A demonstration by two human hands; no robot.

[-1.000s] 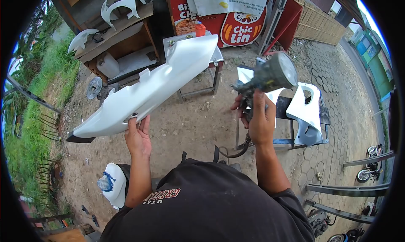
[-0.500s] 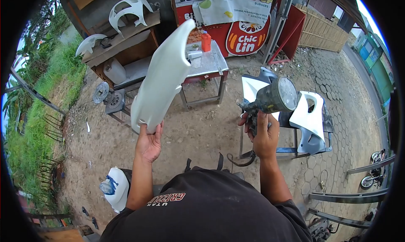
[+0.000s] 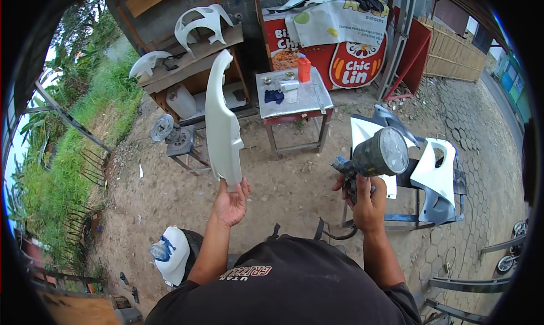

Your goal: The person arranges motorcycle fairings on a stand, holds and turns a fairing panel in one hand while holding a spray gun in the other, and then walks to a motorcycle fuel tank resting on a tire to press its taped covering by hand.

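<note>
My left hand (image 3: 230, 205) grips the lower end of a long white motorcycle fairing panel (image 3: 222, 121), held upright with its narrow edge turned more toward me. In my right hand (image 3: 367, 203) is a spray gun (image 3: 350, 175), fingers wrapped round its handle. The gun's dark, stained paint cup (image 3: 381, 152) sits on top, and its nozzle side points left toward the panel, with a gap between them. A dark hose (image 3: 340, 234) hangs below the gun. Behind my right hand, white and grey fairing panels (image 3: 435, 175) rest on a metal stand.
A small metal-topped table (image 3: 311, 95) holds an orange bottle (image 3: 304, 69), a dark cloth and cans. White panels (image 3: 201, 25) lie on a wooden shelf at back left. A stool with metal discs (image 3: 180, 141) stands left. A white motorcycle tank (image 3: 174, 254) sits at lower left.
The white panel has turned, now showing a narrower side, and its top has dropped lower. The view has shifted, so the surroundings appear further right and lower. Both hands keep their holds.
</note>
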